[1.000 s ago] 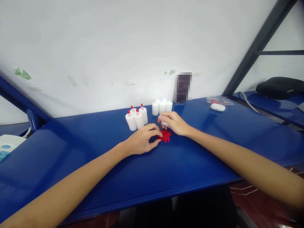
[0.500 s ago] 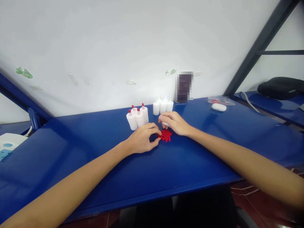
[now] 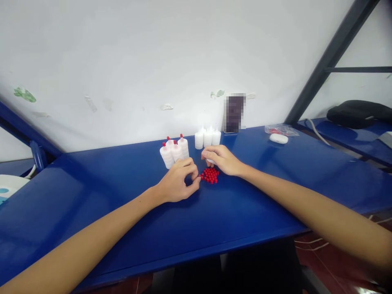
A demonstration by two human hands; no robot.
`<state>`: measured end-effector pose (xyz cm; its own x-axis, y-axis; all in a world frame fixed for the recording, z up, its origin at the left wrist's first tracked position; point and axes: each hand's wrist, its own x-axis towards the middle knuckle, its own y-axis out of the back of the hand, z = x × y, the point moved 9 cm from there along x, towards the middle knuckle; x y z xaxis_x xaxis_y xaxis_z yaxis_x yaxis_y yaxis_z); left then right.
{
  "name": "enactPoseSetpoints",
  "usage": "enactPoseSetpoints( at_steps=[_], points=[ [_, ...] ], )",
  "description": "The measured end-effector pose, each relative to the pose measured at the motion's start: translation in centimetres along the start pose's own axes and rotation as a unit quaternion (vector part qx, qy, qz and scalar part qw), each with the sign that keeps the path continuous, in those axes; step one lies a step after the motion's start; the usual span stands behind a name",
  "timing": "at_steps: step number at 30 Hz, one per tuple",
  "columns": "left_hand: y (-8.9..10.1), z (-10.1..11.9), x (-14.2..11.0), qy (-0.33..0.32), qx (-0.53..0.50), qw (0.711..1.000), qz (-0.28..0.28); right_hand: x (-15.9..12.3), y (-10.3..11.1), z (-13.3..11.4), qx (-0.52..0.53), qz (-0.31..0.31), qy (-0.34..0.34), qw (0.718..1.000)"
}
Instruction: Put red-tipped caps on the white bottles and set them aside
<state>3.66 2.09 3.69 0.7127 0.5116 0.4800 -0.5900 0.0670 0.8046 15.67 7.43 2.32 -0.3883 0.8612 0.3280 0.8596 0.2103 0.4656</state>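
Observation:
My left hand (image 3: pixel 180 179) is at the left edge of a pile of small red caps (image 3: pixel 212 175), thumb and forefinger pinched together on a red cap (image 3: pixel 199 176). In my right hand (image 3: pixel 222 159), just behind the pile, the fingers curl around a small white bottle (image 3: pixel 211 161), mostly hidden by the hand. Several white squeeze bottles with red caps (image 3: pixel 177 152) stand upright behind my left hand. Beyond my right hand is a group of white bottles without red caps (image 3: pixel 208 138), their lower parts partly covered.
Everything lies on a blue table (image 3: pixel 137 241) against a white wall. A dark pixelated upright object (image 3: pixel 234 114) leans at the back. To the right are a white rounded case (image 3: pixel 279 139) and a clear plastic bag (image 3: pixel 280 130) with red pieces inside.
My left hand has drawn slightly left and toward me, its fingertips now pinched at the edge of the pile. My right hand stays on the white bottle. The view has shifted slightly.

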Motion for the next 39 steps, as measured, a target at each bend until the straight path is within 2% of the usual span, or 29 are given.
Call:
enactPoseSetpoints(
  at_steps=[5, 8, 10, 15, 19, 21, 28, 33, 39],
  points=[
    [-0.3, 0.5, 0.3, 0.003, -0.039, 0.999, -0.034, 0.0, 0.1, 0.2, -0.008, -0.003, -0.004, 1.000],
    [-0.3, 0.1, 0.5, 0.016, -0.040, 0.999, -0.033, 0.0, 0.0, 0.1, -0.013, -0.006, -0.002, 1.000],
    [-0.7, -0.3, 0.7, 0.028, -0.036, 0.997, -0.059, 0.0, 0.0, 0.1, -0.017, -0.008, -0.001, 1.000],
    [-1.5, -0.1, 0.8, 0.015, 0.048, 0.991, -0.120, 0.0, -0.1, -0.1, -0.018, -0.009, -0.002, 1.000],
    [-1.6, -1.1, 0.8, 0.079, 0.093, 0.984, -0.126, -0.1, 0.0, -0.2, -0.019, -0.008, 0.003, 1.000],
    [-1.8, -1.3, 0.8, 0.091, 0.121, 0.980, -0.132, -0.1, 0.0, -0.3, -0.022, -0.007, 0.005, 1.000],
    [-3.2, -0.1, 1.5, 0.018, 0.247, 0.947, -0.202, 0.0, -0.1, -0.4, -0.029, -0.010, 0.011, 0.999],
    [-3.7, -0.1, 1.8, -0.011, 0.264, 0.936, -0.233, 0.0, 0.0, -0.4, -0.029, -0.008, 0.009, 1.000],
    [-3.5, 0.0, 1.5, -0.023, 0.249, 0.942, -0.226, 0.0, -0.1, -0.5, -0.033, -0.011, 0.012, 0.999]
  ],
)
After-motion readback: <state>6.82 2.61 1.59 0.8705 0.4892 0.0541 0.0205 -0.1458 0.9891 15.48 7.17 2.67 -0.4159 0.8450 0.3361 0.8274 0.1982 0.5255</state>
